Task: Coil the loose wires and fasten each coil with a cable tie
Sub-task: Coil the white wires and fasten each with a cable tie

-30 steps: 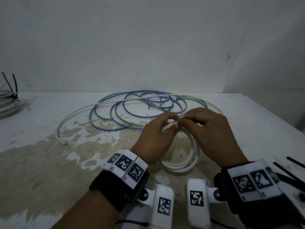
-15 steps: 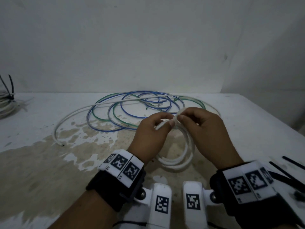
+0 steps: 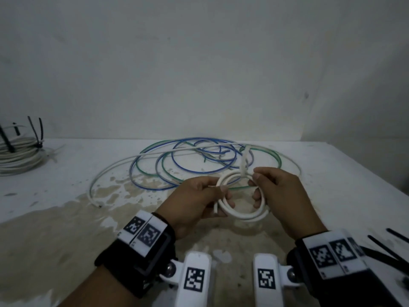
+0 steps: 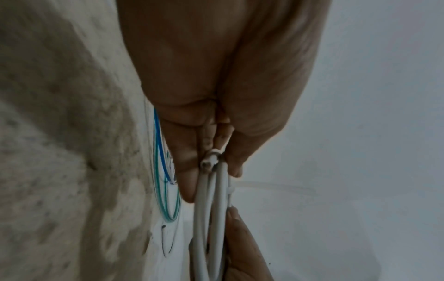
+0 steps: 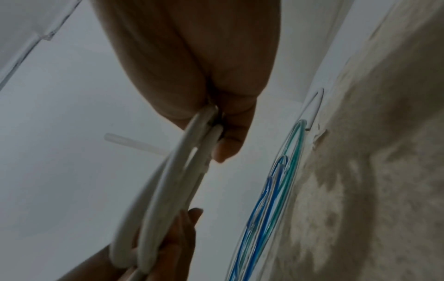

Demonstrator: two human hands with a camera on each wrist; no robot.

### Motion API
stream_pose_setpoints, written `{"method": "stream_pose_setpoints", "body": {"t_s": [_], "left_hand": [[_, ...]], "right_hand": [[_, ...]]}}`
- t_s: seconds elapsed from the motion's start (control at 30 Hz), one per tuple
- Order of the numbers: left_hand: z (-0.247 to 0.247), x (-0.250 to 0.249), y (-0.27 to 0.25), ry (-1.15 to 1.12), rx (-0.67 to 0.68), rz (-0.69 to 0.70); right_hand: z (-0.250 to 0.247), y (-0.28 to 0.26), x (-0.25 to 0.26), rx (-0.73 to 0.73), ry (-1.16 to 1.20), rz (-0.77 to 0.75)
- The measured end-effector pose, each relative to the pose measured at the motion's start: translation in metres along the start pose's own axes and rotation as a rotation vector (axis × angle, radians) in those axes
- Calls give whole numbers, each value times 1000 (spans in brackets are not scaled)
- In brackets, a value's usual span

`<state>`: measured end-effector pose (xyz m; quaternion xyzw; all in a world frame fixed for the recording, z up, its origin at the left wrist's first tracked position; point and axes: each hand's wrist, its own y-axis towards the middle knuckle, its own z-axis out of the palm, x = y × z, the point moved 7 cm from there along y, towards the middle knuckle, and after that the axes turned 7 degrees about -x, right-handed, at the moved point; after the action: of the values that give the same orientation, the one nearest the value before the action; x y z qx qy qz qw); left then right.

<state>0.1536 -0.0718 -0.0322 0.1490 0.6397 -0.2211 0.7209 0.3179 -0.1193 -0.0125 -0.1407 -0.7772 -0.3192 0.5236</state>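
A stained white table [image 3: 55, 218] meets a plain wall [image 3: 199, 63].

— Where am I working here?

— A bare utility or workshop corner, I'd say: a plain whitewashed wall [image 3: 199, 63] meets my rough white-painted bench top [image 3: 343, 173], whose paint has worn to brown patches.

— What else says so?

— Loose blue, green and white wires [image 3: 177, 165] sprawl on it, a tied white cable bundle [image 3: 17, 156] sits far left, and spare black cable ties [image 3: 385, 244] lie right.
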Motion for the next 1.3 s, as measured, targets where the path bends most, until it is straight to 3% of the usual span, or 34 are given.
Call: {"method": "stream_pose_setpoints", "body": {"t_s": [0.17, 0.37, 0.53, 0.8, 0.87, 1.0, 1.17, 1.3], "left_hand": [[-33, -3, -18, 195, -73, -63], [-81, -21, -36, 189, -249, 118], [-139, -12, -56, -129, -415, 35], [-231, -13, -105, -413, -543, -49], [-254, -15, -122, -338, -600, -51], [-300, -25, -156, 39, -715, -29], [-379, -32, -176, -45, -993, 27], [-454, -37, -176, -115, -1172, 25]], "right_hand": [[33, -13, 18, 214, 36, 38], [109, -35, 64, 551, -167, -144], [172, -49, 92, 664, -180, -230], [273, -86, 133, 825, -114, -389], [296, -95, 141, 844, -89, -397], [338, -105, 145, 870, -32, -279], [364, -112, 141, 857, 24, -78], [357, -91, 130, 724, 6, -80]]}}
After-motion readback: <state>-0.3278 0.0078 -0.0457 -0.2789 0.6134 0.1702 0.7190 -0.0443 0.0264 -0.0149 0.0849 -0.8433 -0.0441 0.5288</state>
